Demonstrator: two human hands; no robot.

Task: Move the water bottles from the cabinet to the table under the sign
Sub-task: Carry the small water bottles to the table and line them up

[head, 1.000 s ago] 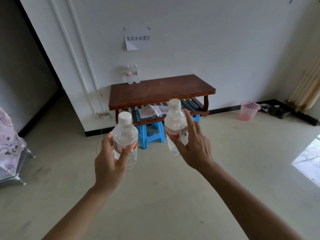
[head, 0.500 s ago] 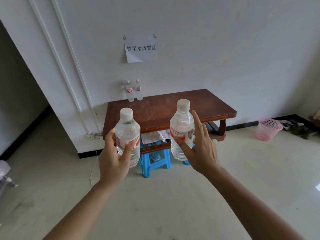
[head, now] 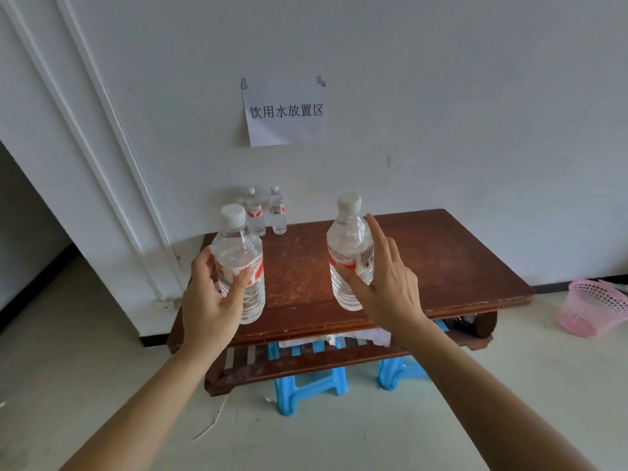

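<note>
My left hand (head: 207, 300) grips a clear water bottle (head: 243, 253) with a white cap and red label, held upright over the left front of the brown wooden table (head: 441, 266). My right hand (head: 390, 283) holds a second, like bottle (head: 348, 246) upright over the table's middle, index finger stretched up along its side. Two more bottles (head: 266, 212) stand together at the table's back left, against the wall. A paper sign (head: 285, 112) with black characters is taped to the wall above them.
A lower slatted shelf (head: 306, 363) holds a white cloth. Blue plastic stools (head: 307, 389) stand under the table. A pink basket (head: 593, 309) sits on the floor to the right. A white cord lies on the floor at the left.
I have come much nearer to the table. Both held bottles now hang over the tabletop instead of in front of it.
</note>
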